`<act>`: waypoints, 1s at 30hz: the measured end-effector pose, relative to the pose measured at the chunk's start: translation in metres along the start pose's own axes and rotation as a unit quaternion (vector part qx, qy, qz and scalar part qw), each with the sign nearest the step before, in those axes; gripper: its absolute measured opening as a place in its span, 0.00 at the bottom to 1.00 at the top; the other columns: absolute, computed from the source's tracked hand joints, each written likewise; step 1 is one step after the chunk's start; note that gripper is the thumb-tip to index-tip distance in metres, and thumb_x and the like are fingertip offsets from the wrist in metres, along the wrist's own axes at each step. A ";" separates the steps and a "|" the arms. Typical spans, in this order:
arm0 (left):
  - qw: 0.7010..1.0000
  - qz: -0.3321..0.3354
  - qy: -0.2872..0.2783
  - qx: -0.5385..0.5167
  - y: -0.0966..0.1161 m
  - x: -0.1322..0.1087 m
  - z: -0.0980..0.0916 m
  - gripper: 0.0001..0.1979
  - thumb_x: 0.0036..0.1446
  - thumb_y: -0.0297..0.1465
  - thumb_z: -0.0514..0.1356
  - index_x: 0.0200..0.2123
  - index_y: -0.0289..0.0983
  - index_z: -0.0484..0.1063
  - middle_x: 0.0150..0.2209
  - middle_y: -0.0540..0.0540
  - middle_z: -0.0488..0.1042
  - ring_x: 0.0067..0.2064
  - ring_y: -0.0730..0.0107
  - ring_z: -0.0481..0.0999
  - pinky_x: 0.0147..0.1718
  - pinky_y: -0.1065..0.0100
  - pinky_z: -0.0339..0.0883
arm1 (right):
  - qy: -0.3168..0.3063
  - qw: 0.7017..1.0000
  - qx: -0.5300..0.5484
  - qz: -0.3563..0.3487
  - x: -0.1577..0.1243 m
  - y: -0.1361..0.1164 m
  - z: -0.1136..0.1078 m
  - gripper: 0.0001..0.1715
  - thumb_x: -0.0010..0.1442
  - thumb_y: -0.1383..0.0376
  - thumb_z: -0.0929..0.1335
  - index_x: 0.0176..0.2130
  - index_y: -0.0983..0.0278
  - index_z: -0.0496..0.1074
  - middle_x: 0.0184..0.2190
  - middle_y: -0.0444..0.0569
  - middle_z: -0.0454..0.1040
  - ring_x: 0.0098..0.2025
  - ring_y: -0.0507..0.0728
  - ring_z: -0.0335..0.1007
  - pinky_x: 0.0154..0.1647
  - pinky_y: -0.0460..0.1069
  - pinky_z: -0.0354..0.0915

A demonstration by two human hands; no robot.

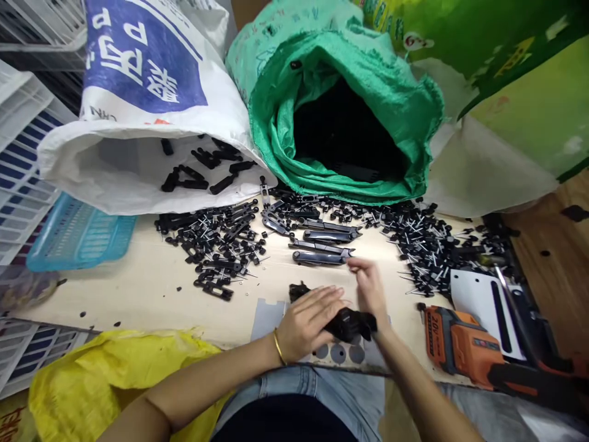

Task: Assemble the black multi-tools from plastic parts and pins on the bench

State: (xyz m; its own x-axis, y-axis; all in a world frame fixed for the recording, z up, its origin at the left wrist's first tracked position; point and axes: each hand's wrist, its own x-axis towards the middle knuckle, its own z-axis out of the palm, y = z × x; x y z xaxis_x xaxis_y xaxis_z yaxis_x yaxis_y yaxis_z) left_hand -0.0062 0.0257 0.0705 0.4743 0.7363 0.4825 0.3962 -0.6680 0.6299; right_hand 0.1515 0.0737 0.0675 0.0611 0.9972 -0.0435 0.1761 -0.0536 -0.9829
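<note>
My left hand [306, 322], with a gold bangle at the wrist, lies over a black part [347, 325] near the table's front edge, its fingers stretched and close together. The part sticks out to the right, under my right wrist. My right hand [368, 285] is raised just beyond it, blurred, with thumb and forefinger pinched near the end of a long black piece [319, 258]. Whether anything small is between those fingertips cannot be made out. Another pair of long black pieces [329, 235] lies farther back on the table.
Piles of small black parts [221, 245] and pins [423, 245] cover the table [151, 294] left and right. Behind stand a white sack [151, 132] and a green sack [271, 129]. An orange power tool [464, 344] lies right, a blue basket [83, 233] left, a yellow bag [115, 368] front left.
</note>
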 end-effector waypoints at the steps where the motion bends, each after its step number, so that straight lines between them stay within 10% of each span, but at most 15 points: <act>1: 0.998 0.008 -0.013 0.066 -0.011 -0.001 0.007 0.23 0.62 0.33 0.51 0.59 0.32 0.56 0.56 0.37 0.66 0.61 0.59 0.61 0.58 0.57 0.59 | 0.038 0.998 -0.040 -0.014 0.029 -0.001 -0.014 0.18 0.55 0.52 0.65 0.41 0.60 0.65 0.40 0.49 0.67 0.45 0.60 0.62 0.50 0.58 0.58; 6: 0.963 -0.019 -0.093 0.253 -0.050 0.004 0.041 0.26 0.60 0.32 0.56 0.60 0.36 0.56 0.62 0.38 0.57 0.65 0.56 0.52 0.61 0.53 0.53 | 0.067 0.906 -0.375 -0.185 0.181 -0.004 -0.044 0.12 0.56 0.65 0.62 0.41 0.64 0.68 0.42 0.55 0.69 0.48 0.62 0.61 0.51 0.59 0.56; 12: 0.942 -0.089 -0.173 0.274 -0.062 0.023 0.043 0.36 0.57 0.37 0.58 0.64 0.37 0.45 0.66 0.36 0.43 0.67 0.53 0.41 0.62 0.48 0.45 | 0.023 0.806 -0.577 -0.130 0.282 0.005 -0.014 0.20 0.57 0.69 0.62 0.49 0.74 0.64 0.48 0.66 0.65 0.51 0.68 0.56 0.48 0.63 0.55; 20: 0.977 -0.076 -0.149 0.131 -0.064 0.027 0.025 0.37 0.56 0.36 0.58 0.64 0.33 0.44 0.66 0.33 0.43 0.67 0.54 0.37 0.63 0.50 0.45 | 0.037 0.751 -0.622 -0.220 0.228 -0.007 -0.037 0.16 0.58 0.68 0.62 0.47 0.70 0.65 0.47 0.63 0.64 0.49 0.65 0.58 0.43 0.56 0.60; 26: 0.991 -0.039 -0.033 0.122 -0.055 0.016 0.003 0.29 0.60 0.31 0.52 0.63 0.36 0.48 0.63 0.36 0.53 0.66 0.57 0.48 0.61 0.49 0.51 | 0.094 0.824 -0.548 -0.112 0.207 -0.012 -0.066 0.16 0.56 0.69 0.64 0.46 0.69 0.65 0.43 0.60 0.68 0.45 0.61 0.63 0.44 0.54 0.59; 30: 0.976 -0.127 0.066 0.167 -0.075 0.003 -0.034 0.24 0.60 0.28 0.51 0.60 0.37 0.55 0.57 0.38 0.63 0.59 0.60 0.62 0.57 0.53 0.59 | 0.152 0.874 -0.452 -0.099 0.173 -0.033 -0.080 0.20 0.55 0.66 0.66 0.48 0.68 0.64 0.44 0.60 0.70 0.44 0.59 0.65 0.47 0.54 0.59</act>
State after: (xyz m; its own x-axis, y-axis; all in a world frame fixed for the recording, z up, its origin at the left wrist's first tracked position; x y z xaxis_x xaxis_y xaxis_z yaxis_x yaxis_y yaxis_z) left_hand -0.0611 0.0818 0.0454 0.2312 0.8751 0.4251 0.7316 -0.4444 0.5169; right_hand 0.2352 0.2439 0.1065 0.1762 0.9390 0.2955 0.9078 -0.0389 -0.4176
